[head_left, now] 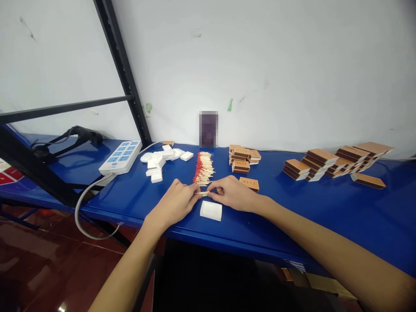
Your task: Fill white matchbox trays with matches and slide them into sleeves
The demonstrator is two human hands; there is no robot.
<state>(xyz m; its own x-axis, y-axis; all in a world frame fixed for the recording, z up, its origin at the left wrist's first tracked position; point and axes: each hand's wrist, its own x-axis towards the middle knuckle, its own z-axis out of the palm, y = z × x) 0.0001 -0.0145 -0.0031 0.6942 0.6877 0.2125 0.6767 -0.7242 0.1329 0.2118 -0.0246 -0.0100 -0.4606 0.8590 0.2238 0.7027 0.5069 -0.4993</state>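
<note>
Nearest you, just this side of both hands: a white tray (211,210), flat on the blue surface (325,208), long axis left-right, a shade nearer your right hand (232,193) than your left hand (175,201).

Both hands rest on the surface, each closed to a thumb-and-forefinger pinch on a match bundle (202,193). Your left has one end, your right the other. The bundle lies level, long axis left-right, parallel to the tray and just beyond it, not touching. Stick count too small to tell.

Just past the pinch: match pile (203,169), sticks crosswise, red heads mostly toward your left.

Close beyond your right knuckles: a lone matchbox (249,183).

Farther, ahead-left of your left hand: heap of white trays (162,160), then a power strip (121,157).

Ahead of your right hand: stacked matchboxes (242,158). Well off to its right: long rows of matchboxes (334,162)
</note>
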